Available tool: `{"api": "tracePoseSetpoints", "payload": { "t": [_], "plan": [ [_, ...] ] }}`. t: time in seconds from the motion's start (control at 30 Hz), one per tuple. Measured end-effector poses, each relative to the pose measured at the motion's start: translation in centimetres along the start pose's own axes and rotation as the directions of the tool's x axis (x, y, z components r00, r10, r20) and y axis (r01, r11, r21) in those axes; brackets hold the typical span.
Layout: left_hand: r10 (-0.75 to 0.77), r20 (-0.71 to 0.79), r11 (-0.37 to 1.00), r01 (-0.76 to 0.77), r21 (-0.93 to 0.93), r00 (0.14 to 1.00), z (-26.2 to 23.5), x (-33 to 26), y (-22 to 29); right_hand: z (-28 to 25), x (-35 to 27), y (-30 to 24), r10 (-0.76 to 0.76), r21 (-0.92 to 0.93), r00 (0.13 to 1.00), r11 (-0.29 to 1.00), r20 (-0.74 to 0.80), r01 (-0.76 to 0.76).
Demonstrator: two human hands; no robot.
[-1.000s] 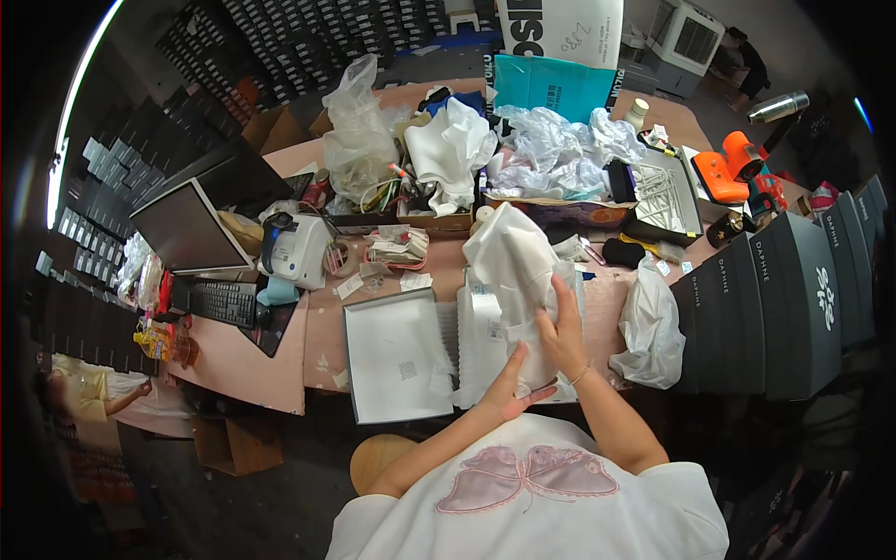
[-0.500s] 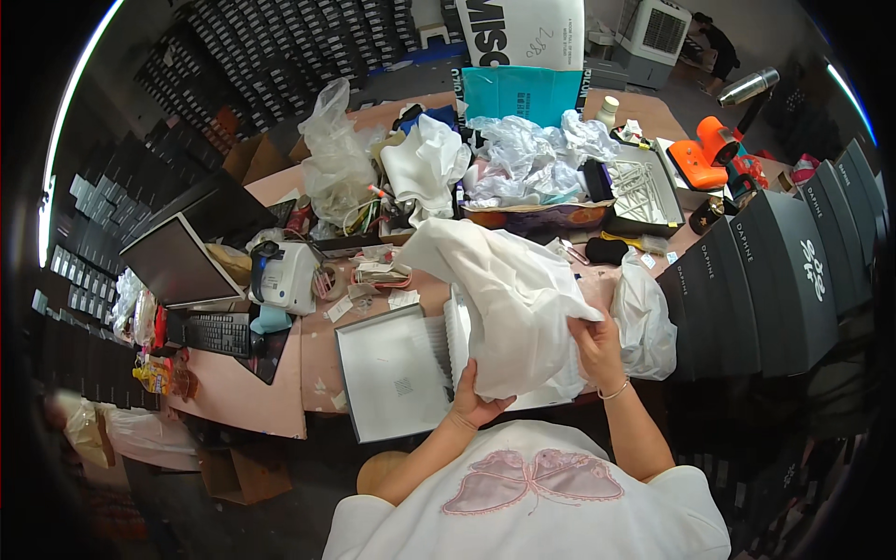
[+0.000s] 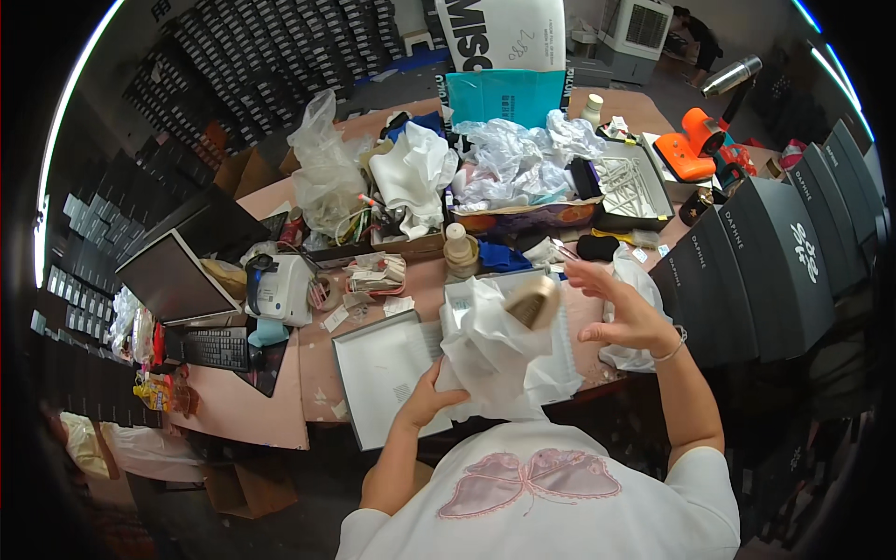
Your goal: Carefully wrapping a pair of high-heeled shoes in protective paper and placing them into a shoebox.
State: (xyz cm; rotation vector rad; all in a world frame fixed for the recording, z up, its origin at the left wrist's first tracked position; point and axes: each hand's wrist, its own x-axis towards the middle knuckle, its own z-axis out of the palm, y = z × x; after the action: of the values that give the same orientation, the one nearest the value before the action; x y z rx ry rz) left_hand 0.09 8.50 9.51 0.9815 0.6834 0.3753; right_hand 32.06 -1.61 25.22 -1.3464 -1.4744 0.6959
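My left hand [image 3: 431, 399] grips the lower edge of a white cloth dust bag [image 3: 490, 359] held above the pink table [image 3: 238, 425]. A tan shoe [image 3: 532, 301] sticks out of the top of the bag. My right hand [image 3: 616, 313] hovers just right of the shoe with fingers spread, holding nothing. Under the bag lies an open white shoe box [image 3: 571, 359], and its white lid [image 3: 378, 373] rests to the left.
Crumpled white tissue paper [image 3: 523, 159], a clear plastic bag [image 3: 322, 173], a small white printer [image 3: 280, 289], a keyboard [image 3: 217, 348] and a laptop [image 3: 177, 275] crowd the table. Dark shoe boxes [image 3: 747, 271] stand at the right. An orange tape dispenser [image 3: 691, 149] sits far right.
The white bag has been pulled down and bunched, baring the tan shoe at its top. My right hand has let go of the cloth and opened beside the shoe.
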Motion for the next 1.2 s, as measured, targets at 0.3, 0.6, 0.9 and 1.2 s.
{"api": "tracePoseSetpoints", "payload": {
  "t": [0.3, 0.6, 0.9, 1.2],
  "plan": [
    [0.115, -0.574, 0.860, -0.370, -0.351, 0.811, -4.7, -2.2, 2.7, -4.2, -7.3, 7.5, 0.621, 0.585, 0.782, 0.618, 0.044, -0.524],
    [0.369, 0.422, -0.050, -0.436, 0.898, 0.828, 5.0, 8.1, -1.8, -1.5, -14.0, 9.3, 0.636, 0.638, 0.686, 0.700, -0.353, -0.321],
    [-0.037, -0.062, 0.843, -0.002, -0.539, 0.997, 8.8, 6.8, -0.5, 4.2, -12.8, 4.5, 0.426, 0.369, 0.865, 0.873, -0.265, -0.317],
    [-0.023, -0.183, 0.824, -0.085, -0.560, 0.983, 11.3, 4.9, -3.2, 10.1, -10.3, 7.5, 0.437, -0.042, 0.893, 0.899, 0.109, -0.435]
  ]
}}
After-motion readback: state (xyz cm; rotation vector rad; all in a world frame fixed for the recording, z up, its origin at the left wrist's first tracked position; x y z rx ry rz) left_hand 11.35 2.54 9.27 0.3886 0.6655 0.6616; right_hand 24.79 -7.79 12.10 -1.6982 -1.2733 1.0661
